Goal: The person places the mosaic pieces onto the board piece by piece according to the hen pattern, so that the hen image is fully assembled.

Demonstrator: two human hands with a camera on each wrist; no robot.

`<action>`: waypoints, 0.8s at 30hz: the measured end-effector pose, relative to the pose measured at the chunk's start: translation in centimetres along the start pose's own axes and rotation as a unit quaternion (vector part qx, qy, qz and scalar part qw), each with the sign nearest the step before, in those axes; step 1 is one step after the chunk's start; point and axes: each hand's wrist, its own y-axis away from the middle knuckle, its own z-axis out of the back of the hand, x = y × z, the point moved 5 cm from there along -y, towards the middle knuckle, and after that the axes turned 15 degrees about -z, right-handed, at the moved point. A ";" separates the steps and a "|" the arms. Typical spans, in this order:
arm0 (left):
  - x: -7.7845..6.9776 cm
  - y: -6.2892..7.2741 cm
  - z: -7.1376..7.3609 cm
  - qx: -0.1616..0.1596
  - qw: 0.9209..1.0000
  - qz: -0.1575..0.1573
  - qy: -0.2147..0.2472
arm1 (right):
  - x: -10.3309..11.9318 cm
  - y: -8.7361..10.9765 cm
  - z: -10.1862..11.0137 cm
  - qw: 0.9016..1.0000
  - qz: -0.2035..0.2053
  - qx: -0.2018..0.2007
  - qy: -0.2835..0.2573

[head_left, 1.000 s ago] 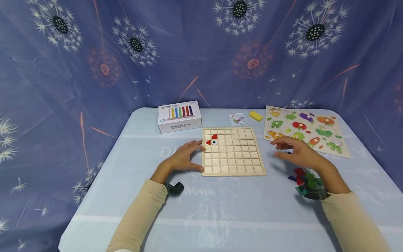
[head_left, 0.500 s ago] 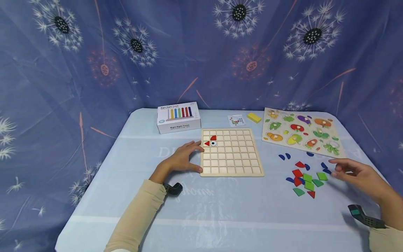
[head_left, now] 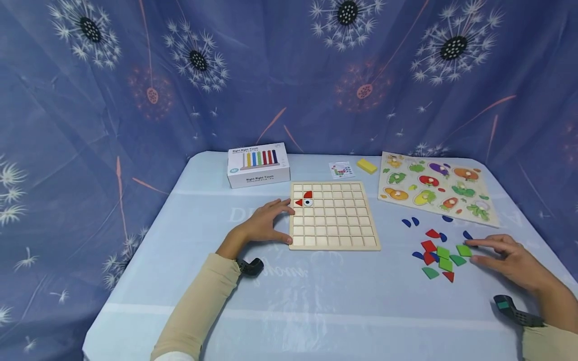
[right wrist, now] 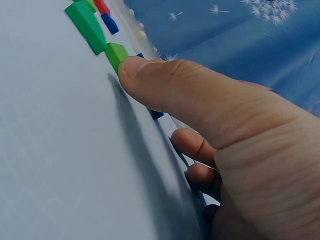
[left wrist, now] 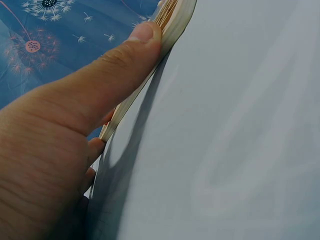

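Note:
My left hand (head_left: 263, 221) rests at the left edge of a wooden grid board (head_left: 335, 241), thumb and fingertips touching its rim. The left wrist view shows the thumb (left wrist: 120, 65) laid along the board's edge (left wrist: 180, 22). On the board are a red quarter-round piece (head_left: 308, 194), a red triangle (head_left: 299, 202) and a white eye tile (head_left: 308, 202). My right hand (head_left: 515, 260) is low over the table, thumb and index finger extended beside a light green square (head_left: 463, 250). In the right wrist view, the thumb (right wrist: 150, 80) overlaps that square's end. A dark blue half-round (head_left: 467, 234) lies by the index finger.
Loose red, green and blue pieces (head_left: 444, 264) lie scattered left of my right hand. Behind them is a vegetable puzzle board (head_left: 433, 200). A white box (head_left: 258, 165), a small picture card (head_left: 341, 170) and a yellow block (head_left: 367, 166) stand along the back.
My right hand moved right, away from above the puzzle board's front edge, then came down to the right side of the loose pieces. My left hand stays at the board.

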 end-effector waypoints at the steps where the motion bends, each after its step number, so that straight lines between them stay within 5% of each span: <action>1: 0.0 0.0 0.0 0.000 1.000 0.000 0.000 | 0.0 -0.1 -0.1 1.000 -0.003 0.002 0.007; 16: 0.0 0.0 0.2 -0.003 1.000 -0.005 -0.001 | 0.6 -0.5 -0.1 1.000 -0.014 0.000 0.001; 24: 0.1 0.0 0.0 0.001 1.000 0.001 -0.003 | -0.1 -0.1 0.0 0.999 0.020 -0.045 -0.017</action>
